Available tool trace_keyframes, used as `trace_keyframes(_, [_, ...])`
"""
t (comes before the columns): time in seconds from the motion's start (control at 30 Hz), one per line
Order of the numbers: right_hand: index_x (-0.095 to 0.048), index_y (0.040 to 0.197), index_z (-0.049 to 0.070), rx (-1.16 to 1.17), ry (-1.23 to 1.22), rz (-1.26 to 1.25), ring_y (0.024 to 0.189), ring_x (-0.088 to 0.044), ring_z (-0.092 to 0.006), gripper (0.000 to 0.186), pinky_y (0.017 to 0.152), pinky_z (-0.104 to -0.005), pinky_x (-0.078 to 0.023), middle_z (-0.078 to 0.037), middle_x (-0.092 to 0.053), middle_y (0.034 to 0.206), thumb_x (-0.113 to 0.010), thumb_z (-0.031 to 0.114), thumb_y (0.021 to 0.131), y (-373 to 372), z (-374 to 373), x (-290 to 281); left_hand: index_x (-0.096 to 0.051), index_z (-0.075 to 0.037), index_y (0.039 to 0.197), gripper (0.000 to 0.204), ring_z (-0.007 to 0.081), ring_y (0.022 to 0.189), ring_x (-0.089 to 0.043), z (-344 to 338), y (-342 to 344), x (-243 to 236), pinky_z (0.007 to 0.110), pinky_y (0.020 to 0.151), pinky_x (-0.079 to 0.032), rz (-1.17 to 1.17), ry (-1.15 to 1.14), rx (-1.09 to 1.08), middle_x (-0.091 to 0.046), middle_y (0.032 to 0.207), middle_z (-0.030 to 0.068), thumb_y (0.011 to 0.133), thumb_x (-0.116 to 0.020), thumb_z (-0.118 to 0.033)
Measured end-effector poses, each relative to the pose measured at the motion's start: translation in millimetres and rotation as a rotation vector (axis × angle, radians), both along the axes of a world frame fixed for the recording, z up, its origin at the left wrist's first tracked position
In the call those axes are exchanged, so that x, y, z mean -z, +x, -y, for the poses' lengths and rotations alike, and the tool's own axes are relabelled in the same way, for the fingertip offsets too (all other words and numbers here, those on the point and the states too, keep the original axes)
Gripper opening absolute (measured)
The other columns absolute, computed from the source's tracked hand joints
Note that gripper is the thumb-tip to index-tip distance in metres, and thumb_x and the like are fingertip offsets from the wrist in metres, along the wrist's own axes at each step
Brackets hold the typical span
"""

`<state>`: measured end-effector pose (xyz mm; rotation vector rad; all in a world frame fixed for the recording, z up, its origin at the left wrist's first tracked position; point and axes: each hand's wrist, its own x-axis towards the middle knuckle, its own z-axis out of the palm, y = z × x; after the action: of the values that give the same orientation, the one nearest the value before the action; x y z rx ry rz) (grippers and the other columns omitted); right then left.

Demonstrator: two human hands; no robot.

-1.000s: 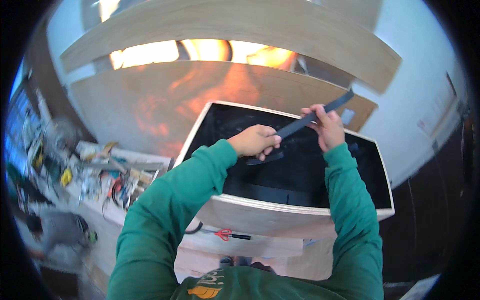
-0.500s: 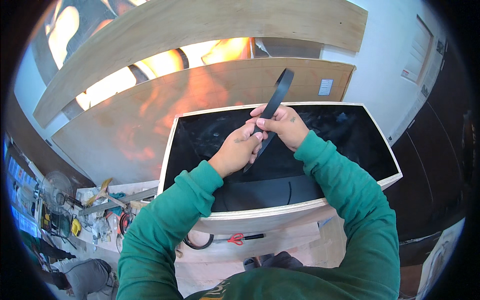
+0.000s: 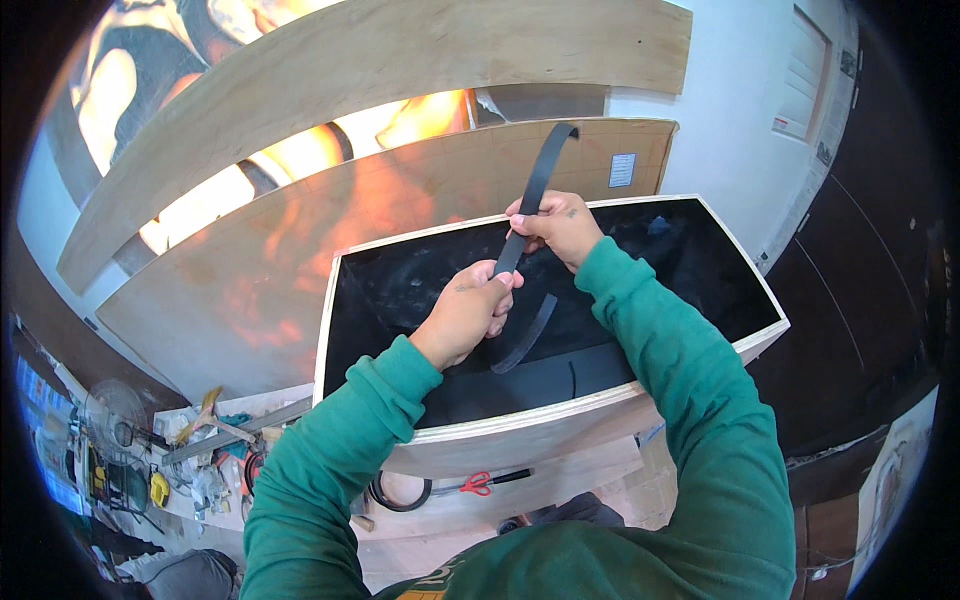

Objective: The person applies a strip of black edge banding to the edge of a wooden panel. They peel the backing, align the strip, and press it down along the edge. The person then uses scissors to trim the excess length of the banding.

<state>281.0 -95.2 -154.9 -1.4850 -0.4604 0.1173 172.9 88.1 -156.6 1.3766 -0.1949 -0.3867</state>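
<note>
My left hand point(image 3: 470, 310) and my right hand point(image 3: 550, 225) are closed on a flexible black strip point(image 3: 543, 162), right above left. Its top end bends over to the right. A curved dark strip end or piece point(image 3: 525, 335) shows below my hands; I cannot tell if it joins the held strip. Beneath lies an open plywood box point(image 3: 752, 250) with glossy black inside. Red-handled scissors point(image 3: 477, 483) lie below the box, beside a black coil point(image 3: 400, 500) and a black-handled tool point(image 3: 510, 475).
Curved plywood boards point(image 3: 480, 45) and a cardboard panel point(image 3: 600, 150) stand beyond the box. At left are a cluttered bench point(image 3: 180, 425), a fan point(image 3: 110, 415) and a yellow tool point(image 3: 160, 490). Another person point(image 3: 190, 575) is bent low at lower left. A dark panel point(image 3: 850, 290) stands at right.
Over the last second my right hand has moved left and the strip has swung more upright. In the last half second my hands have drawn slightly apart along it.
</note>
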Motion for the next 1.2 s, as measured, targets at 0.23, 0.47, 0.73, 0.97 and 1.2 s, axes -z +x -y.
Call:
trace_keyframes(0.23, [-0.069, 0.104, 0.001, 0.058, -0.039, 0.030, 0.071, -0.067, -0.0140, 0.017, 0.063, -0.0258, -0.053, -0.008, -0.073, 0.084, -0.071, 0.006, 0.087, 9, 8, 0, -0.053, -0.007, 0.103, 0.013, 0.0071, 0.051, -0.038, 2, -3, -1, 0.024, 0.049, -0.032, -0.037, -0.013, 0.016, -0.044, 0.066, -0.0045, 0.104, -0.047, -0.019])
trace_keyframes(0.47, [-0.070, 0.098, 0.001, 0.120, -0.042, 0.063, 0.064, -0.067, -0.0142, 0.013, 0.055, -0.0262, -0.053, -0.006, -0.071, 0.080, -0.071, 0.006, 0.086, 27, 24, 6, -0.053, -0.007, 0.102, 0.013, 0.0068, 0.050, -0.038, 9, -8, -3, 0.023, 0.048, -0.032, -0.032, 0.008, 0.037, -0.043, 0.066, -0.0048, 0.104, -0.047, -0.018])
trace_keyframes(0.73, [-0.070, 0.095, 0.001, 0.239, -0.046, 0.055, 0.062, -0.066, -0.0142, 0.011, 0.053, -0.0263, -0.051, -0.007, -0.070, 0.078, -0.073, 0.004, 0.084, 40, 46, 3, -0.054, -0.006, 0.103, 0.013, 0.0065, 0.051, -0.037, 12, -16, -7, 0.023, 0.048, -0.032, -0.033, 0.027, 0.085, -0.043, 0.066, -0.0043, 0.104, -0.048, -0.018])
trace_keyframes(0.97, [-0.070, 0.100, 0.001, 0.256, 0.000, 0.095, 0.067, -0.066, -0.0137, 0.015, 0.057, -0.0254, -0.050, -0.007, -0.070, 0.079, -0.072, 0.004, 0.085, 47, 63, 3, -0.054, -0.006, 0.104, 0.013, 0.0061, 0.051, -0.036, 15, -26, -12, 0.023, 0.049, -0.031, -0.025, 0.025, 0.107, -0.042, 0.067, -0.0044, 0.103, -0.048, -0.017])
trace_keyframes(1.2, [-0.068, 0.105, 0.000, 0.265, 0.028, 0.050, 0.068, -0.066, -0.0150, 0.020, 0.057, -0.0263, -0.050, -0.009, -0.072, 0.082, -0.071, 0.002, 0.085, 53, 78, 3, -0.054, -0.004, 0.104, 0.013, 0.0060, 0.052, -0.035, 15, -34, -22, 0.022, 0.048, -0.031, -0.024, 0.036, 0.126, -0.042, 0.067, -0.0043, 0.103, -0.049, -0.016])
